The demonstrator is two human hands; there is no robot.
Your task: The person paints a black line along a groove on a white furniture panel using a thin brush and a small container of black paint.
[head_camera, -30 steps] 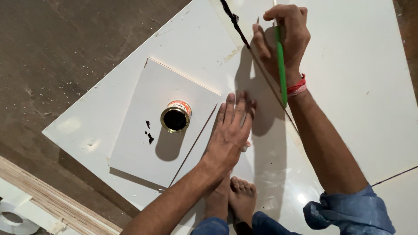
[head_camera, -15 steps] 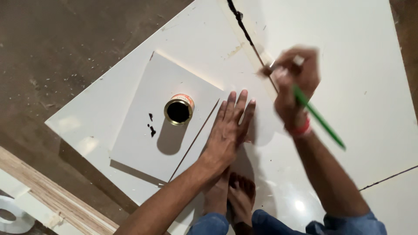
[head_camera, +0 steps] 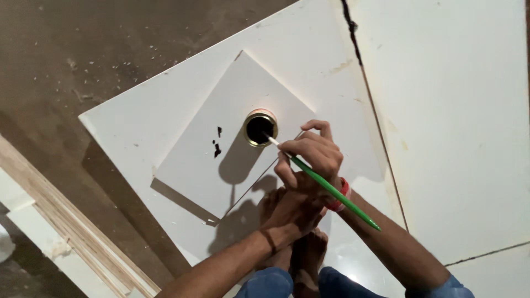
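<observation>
Right hand [head_camera: 310, 153] has swung back from the dark tile joint [head_camera: 369, 94] over to the small open tin [head_camera: 260, 127]; half a second ago it was up at the joint with the brush raised. Now it pinches the green-handled brush [head_camera: 331, 190] in its fingertips, white tip dipping into the tin's dark contents. Likely reloading. Left hand [head_camera: 291, 212] stays flat, fingers spread and pressed on the large white tile [head_camera: 138, 132], partly hidden under the right hand. Tin sits on the smaller white tile [head_camera: 221, 99], dark drips [head_camera: 216, 148] just beside it. Bare concrete floor [head_camera: 66, 55] at left.
</observation>
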